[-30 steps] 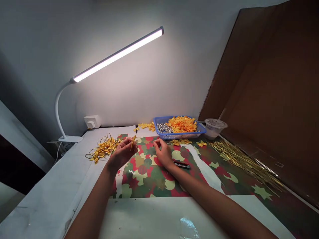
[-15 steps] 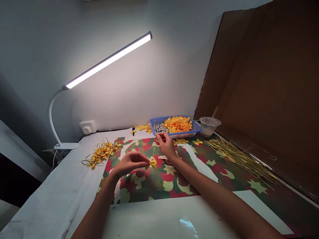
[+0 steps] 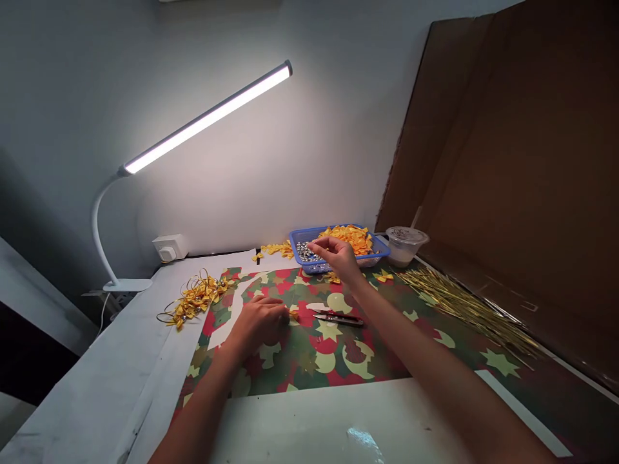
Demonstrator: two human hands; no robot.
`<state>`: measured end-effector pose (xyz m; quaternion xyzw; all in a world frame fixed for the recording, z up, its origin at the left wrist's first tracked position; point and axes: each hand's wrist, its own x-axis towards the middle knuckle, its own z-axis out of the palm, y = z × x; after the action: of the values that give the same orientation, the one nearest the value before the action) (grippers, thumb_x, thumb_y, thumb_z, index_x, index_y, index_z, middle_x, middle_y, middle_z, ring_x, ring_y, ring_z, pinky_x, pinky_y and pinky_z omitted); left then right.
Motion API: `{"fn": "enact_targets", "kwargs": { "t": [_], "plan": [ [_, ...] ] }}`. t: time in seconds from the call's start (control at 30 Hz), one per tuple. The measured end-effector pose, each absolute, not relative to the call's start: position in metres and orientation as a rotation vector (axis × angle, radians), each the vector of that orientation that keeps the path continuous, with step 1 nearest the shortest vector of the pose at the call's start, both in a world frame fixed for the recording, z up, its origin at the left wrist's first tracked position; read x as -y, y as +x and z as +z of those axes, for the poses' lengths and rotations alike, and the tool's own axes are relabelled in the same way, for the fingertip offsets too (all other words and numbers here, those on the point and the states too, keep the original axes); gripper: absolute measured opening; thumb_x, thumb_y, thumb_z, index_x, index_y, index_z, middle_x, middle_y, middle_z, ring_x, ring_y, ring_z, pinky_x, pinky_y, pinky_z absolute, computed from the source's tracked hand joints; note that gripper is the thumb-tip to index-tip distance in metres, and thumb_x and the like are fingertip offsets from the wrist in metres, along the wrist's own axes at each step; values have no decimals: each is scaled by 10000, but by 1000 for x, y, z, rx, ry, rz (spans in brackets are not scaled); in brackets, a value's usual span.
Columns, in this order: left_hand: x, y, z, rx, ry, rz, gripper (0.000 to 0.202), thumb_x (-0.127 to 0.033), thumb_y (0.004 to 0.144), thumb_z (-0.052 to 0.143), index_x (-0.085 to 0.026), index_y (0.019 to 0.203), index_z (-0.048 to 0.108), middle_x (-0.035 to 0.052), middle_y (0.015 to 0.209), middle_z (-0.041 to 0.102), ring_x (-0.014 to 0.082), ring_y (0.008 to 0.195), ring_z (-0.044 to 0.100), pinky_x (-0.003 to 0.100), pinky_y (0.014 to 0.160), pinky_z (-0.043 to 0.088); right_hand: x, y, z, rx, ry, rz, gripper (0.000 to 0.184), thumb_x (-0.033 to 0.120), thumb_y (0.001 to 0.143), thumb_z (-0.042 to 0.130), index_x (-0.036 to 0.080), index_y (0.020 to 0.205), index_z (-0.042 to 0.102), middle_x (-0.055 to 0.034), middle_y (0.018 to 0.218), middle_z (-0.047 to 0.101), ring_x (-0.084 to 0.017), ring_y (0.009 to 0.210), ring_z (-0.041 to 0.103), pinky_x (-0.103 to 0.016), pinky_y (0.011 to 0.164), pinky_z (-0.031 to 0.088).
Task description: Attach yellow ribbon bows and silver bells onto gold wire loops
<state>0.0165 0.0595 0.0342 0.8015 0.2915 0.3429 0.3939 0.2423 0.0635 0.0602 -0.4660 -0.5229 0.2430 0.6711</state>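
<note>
One small yellow bow | left hand grips it | right hand grip unclear

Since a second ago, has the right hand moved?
Yes: the right hand went from the mat beside the scissors back to the blue basket.

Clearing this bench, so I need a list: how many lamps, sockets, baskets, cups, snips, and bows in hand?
Lamp: 1
Socket: 1
Basket: 1
Cup: 1
Snips: 1
Bow at left hand: 1
Total: 6
</note>
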Motion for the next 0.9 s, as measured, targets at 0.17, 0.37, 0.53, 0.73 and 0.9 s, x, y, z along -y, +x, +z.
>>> {"fn": "enact_targets", "kwargs": {
  "t": [0.17,0.37,0.53,0.73,0.9],
  "plan": [
    [-48,19,46,-746,1951,986,229,-61,573,696,-268,672,695,46,927,712,267,980,568,362,952,328,-49,234,76,1428,-1009,644,262,448,682,673,187,675,646,-2,649,632,-127,569,544,-253,533,426],
    [-48,25,48,-766,1713,1040,154,-318,733,672,-214,842,707,57,840,696,169,676,551,258,639,430,-36,213,82,1771,-947,740,166,366,692,699,208,641,697,21,608,630,-121,578,539,-242,553,408],
    [-52,29,43,-732,1551,968,309,-449,727,668,-160,832,692,71,772,698,102,503,461,223,478,380,-38,210,77,1808,-952,774,227,410,722,662,194,658,693,6,627,637,-128,577,541,-237,530,402],
    [-50,31,39,-738,1417,984,293,-428,666,732,-152,746,676,31,687,641,87,507,459,204,457,361,-43,212,70,1809,-905,895,286,475,709,661,190,701,693,15,614,645,-119,537,562,-214,463,407],
    [-50,32,41,-721,1314,1016,281,-417,634,753,-162,686,645,6,658,614,75,509,460,188,445,328,-43,211,68,1813,-883,933,326,502,732,626,180,725,679,2,661,665,-126,581,592,-219,490,433]
  ]
}}
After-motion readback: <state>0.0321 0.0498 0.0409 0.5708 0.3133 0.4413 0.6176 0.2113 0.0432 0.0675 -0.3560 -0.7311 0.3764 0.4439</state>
